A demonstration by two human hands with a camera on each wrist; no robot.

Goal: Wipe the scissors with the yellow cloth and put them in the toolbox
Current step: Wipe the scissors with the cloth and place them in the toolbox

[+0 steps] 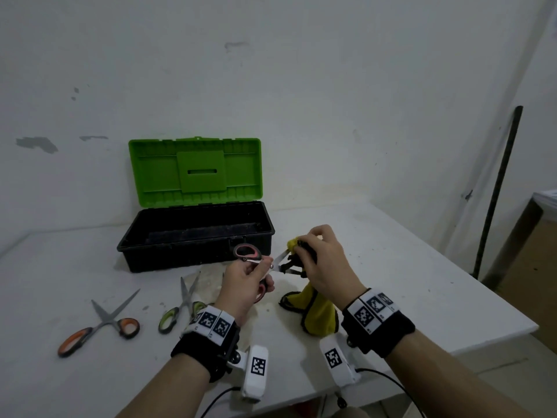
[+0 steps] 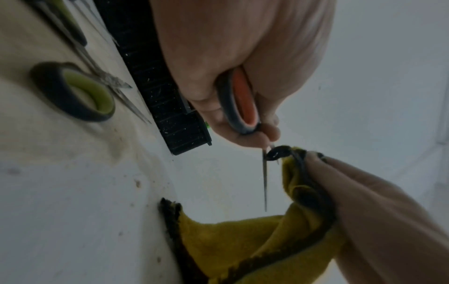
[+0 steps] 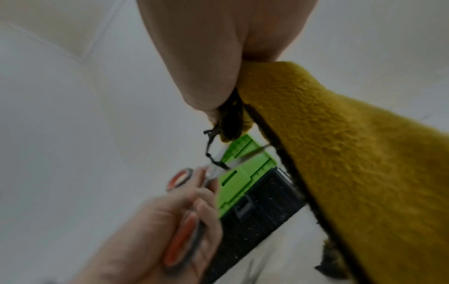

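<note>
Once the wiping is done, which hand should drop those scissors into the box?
Probably the left hand: it already grips the red-handled scissors, close to the open toolbox. The right hand holds the yellow cloth.

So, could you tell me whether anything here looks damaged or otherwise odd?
Yes: the yellow cloth has a frayed black edge, and a loose thread from it hangs across the blades of the red scissors. It could snag. The table is also stained beneath the hands.

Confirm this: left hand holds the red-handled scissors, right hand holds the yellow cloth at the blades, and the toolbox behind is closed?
Not quite. The toolbox is open, its green lid raised, as the head view shows. The rest stands: left hand grips the red-handled scissors, right hand holds the yellow cloth at the blades.
</note>
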